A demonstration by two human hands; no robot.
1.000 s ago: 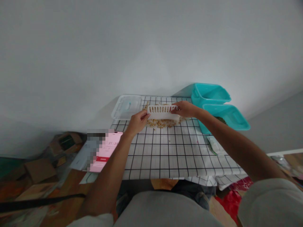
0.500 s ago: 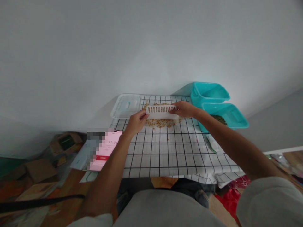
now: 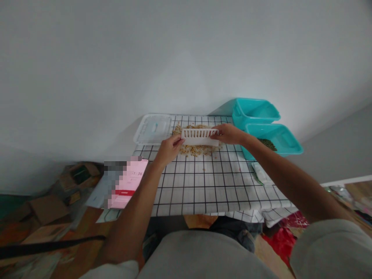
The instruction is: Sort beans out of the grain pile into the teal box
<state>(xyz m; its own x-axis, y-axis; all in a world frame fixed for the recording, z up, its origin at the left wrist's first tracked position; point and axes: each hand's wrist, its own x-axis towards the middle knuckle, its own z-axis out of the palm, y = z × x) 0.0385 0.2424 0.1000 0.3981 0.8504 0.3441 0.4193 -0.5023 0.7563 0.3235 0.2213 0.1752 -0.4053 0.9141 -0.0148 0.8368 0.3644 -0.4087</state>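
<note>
A white slotted plastic basket (image 3: 200, 142) is held between my two hands, its row of slots facing up toward me. My left hand (image 3: 171, 149) pinches its left end with closed fingers. At the opposite end, my right hand (image 3: 228, 133) grips the rim, with fingertips showing by the slots. Yellowish kernels (image 3: 195, 150) are scattered on the checked cloth behind, around and in front of the basket. What the basket contains, if anything, cannot be made out.
A clear plastic lid or tray (image 3: 153, 130) lies at the back left. Two turquoise bins stand on the right; the nearer bin (image 3: 286, 140) has green grains (image 3: 266, 145) inside. A white packet (image 3: 258, 173) lies below it. A pink-screened phone (image 3: 132, 186) is beside my left forearm.
Both hands still hold the basket, which has shifted very slightly to the right over the kernels. The whole view has also moved a little.
</note>
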